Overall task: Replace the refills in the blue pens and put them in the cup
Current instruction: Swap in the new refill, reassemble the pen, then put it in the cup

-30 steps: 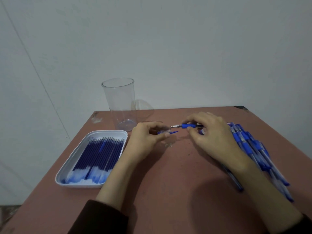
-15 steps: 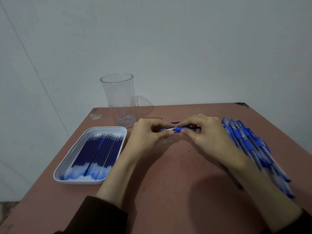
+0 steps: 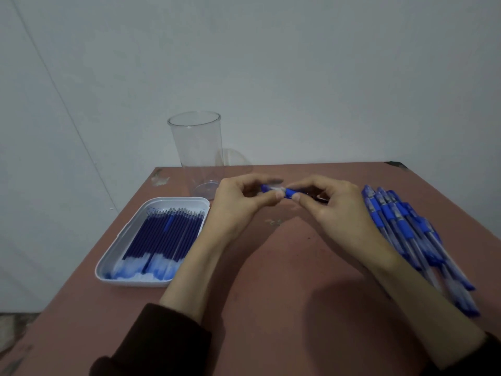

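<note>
Both hands meet over the middle of the reddish table (image 3: 271,308) around one blue pen (image 3: 287,191), held level. My left hand (image 3: 238,204) pinches the clear cap end, and my right hand (image 3: 333,210) pinches the blue grip section. A clear plastic cup (image 3: 196,147) stands upright and empty just behind my left hand. On the left lies a white tray (image 3: 119,240) filled with several dark blue refills (image 3: 165,237). A pile of several blue pens (image 3: 406,234) lies at the right, partly hidden by my right wrist.
The table's back edge meets a pale wall (image 3: 298,77). A small chipped patch (image 3: 160,179) marks the back left corner of the table. Dark sleeves cover both forearms near the front edge.
The two hands have come together: the cap in my left hand has met the pen in my right. The view has shifted slightly.
</note>
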{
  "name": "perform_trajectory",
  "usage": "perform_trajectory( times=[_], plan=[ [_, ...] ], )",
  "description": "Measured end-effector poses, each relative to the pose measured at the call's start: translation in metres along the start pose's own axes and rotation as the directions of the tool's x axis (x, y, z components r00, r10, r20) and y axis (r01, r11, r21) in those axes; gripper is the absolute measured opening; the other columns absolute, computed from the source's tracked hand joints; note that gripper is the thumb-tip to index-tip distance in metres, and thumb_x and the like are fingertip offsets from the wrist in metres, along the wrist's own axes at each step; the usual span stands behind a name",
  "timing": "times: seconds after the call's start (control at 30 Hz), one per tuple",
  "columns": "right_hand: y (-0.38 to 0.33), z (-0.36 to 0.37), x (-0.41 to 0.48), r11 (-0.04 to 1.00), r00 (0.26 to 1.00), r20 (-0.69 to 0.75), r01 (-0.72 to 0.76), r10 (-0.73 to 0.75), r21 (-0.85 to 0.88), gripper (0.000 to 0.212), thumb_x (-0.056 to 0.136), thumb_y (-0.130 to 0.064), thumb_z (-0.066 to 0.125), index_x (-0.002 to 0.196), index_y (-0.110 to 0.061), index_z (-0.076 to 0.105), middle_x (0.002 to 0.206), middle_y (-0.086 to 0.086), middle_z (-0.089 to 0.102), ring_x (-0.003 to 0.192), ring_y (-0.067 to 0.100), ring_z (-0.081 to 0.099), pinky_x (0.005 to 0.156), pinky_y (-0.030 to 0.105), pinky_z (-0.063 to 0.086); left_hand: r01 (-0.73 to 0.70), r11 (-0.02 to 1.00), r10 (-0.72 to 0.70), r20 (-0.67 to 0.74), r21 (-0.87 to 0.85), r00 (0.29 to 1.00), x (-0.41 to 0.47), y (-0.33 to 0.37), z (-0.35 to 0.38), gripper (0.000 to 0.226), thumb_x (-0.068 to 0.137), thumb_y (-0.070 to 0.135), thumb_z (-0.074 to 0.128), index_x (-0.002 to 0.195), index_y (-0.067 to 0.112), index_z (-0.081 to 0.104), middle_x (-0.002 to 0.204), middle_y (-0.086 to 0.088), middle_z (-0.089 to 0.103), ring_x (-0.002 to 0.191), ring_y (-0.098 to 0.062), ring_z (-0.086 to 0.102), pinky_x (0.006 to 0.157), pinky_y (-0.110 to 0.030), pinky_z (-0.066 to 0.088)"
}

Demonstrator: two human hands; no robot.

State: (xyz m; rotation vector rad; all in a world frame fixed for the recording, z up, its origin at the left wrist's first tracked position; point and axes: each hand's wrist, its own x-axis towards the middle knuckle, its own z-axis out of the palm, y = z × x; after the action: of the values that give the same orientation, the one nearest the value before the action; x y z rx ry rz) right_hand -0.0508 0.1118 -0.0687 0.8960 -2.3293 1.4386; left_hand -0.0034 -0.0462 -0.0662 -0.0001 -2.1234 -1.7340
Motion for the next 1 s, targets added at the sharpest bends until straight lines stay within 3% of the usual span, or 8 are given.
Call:
perform_trajectory(
  times=[0.13,0.23,0.33,0.47,0.53,0.6,0.73,1.0],
  plan=[
    [-0.008,0.007,-0.002,0.980,0.999,0.030,-0.019,0.013,0.198,0.024,0.089,-0.006,0.061,0.104,-0.023,0.069,0.090,-0.011,0.072,0.082,0.000,0.065,0.073,0.016,0.047,0.021,0.934,-0.057,-0.089,-0.356,0.994,-0.003,0.006,0.008,0.017,0.085,0.002,0.064,0.098,0.011,0.068,0.077,-0.003,0.070,0.078,-0.016,0.068,0.079,-0.030,0.057],
    [-0.009,0.008,-0.006,0.970,0.992,0.107,-0.086,0.063,0.226,0.031,0.089,-0.022,0.061,0.119,-0.032,0.062,0.100,-0.016,0.069,0.092,-0.002,0.063,0.083,0.028,0.053,-0.082,0.927,-0.006,-0.233,-0.366,0.973,0.001,0.022,-0.005,0.013,0.087,0.002,0.062,0.098,0.009,0.066,0.081,-0.004,0.068,0.082,-0.020,0.068,0.080,-0.034,0.058],
    [-0.007,0.010,-0.007,0.979,0.992,0.052,-0.121,0.114,0.167,0.037,0.088,-0.028,0.062,0.124,-0.035,0.058,0.104,-0.017,0.064,0.091,-0.005,0.058,0.086,0.032,0.053,-0.350,0.922,0.247,-0.446,-0.166,0.860,0.019,0.063,-0.046,0.013,0.090,0.003,0.059,0.096,0.014,0.063,0.087,-0.003,0.064,0.081,-0.018,0.066,0.074,-0.028,0.057],
    [-0.005,0.013,-0.009,0.990,0.993,0.058,-0.105,0.100,0.099,0.037,0.088,-0.027,0.062,0.123,-0.036,0.055,0.104,-0.010,0.061,0.089,-0.006,0.054,0.079,0.007,0.044,-0.482,0.809,0.587,-0.506,0.335,0.632,0.048,0.113,-0.092,0.006,0.089,0.014,0.059,0.093,0.018,0.059,0.085,0.007,0.062,0.076,-0.008,0.065,0.071,-0.023,0.055],
    [-0.003,0.014,-0.009,0.993,0.993,0.071,-0.094,0.089,0.069,0.038,0.088,-0.027,0.062,0.123,-0.038,0.053,0.101,-0.010,0.061,0.090,-0.005,0.055,0.077,0.004,0.041,-0.392,0.760,0.624,-0.411,0.518,0.665,0.066,0.117,-0.099,0.008,0.088,0.012,0.059,0.095,0.014,0.061,0.081,0.007,0.061,0.067,0.002,0.060,0.068,-0.016,0.051],
    [-0.001,0.015,-0.008,0.995,0.994,0.076,-0.085,0.081,0.050,0.038,0.087,-0.027,0.063,0.121,-0.041,0.052,0.099,-0.011,0.062,0.091,-0.003,0.056,0.076,0.005,0.041,-0.256,0.724,0.554,-0.319,0.641,0.769,0.080,0.105,-0.100,0.014,0.089,0.010,0.058,0.103,0.007,0.062,0.083,-0.002,0.064,0.063,0.002,0.058,0.067,-0.015,0.048],
    [0.003,0.016,-0.008,0.995,0.994,0.076,-0.088,0.084,0.050,0.040,0.086,-0.025,0.064,0.120,-0.042,0.051,0.096,-0.012,0.061,0.089,0.001,0.057,0.078,0.012,0.042,-0.051,0.669,0.334,-0.239,0.741,0.912,0.089,0.072,-0.098,0.031,0.089,0.009,0.056,0.118,0.015,0.053,0.082,-0.010,0.067,0.075,-0.025,0.062,0.069,-0.035,0.052],
    [0.002,0.017,-0.008,0.994,0.990,0.094,-0.106,0.102,0.036,0.041,0.087,-0.025,0.063,0.120,-0.044,0.047,0.090,-0.012,0.062,0.086,0.003,0.057,0.077,0.018,0.042,0.099,0.598,0.148,-0.231,0.795,0.962,0.095,0.061,-0.099,0.012,0.083,0.014,0.063,0.093,0.016,0.070,0.091,-0.011,0.068,0.079,-0.028,0.064,0.064,-0.029,0.043]
  ],
)
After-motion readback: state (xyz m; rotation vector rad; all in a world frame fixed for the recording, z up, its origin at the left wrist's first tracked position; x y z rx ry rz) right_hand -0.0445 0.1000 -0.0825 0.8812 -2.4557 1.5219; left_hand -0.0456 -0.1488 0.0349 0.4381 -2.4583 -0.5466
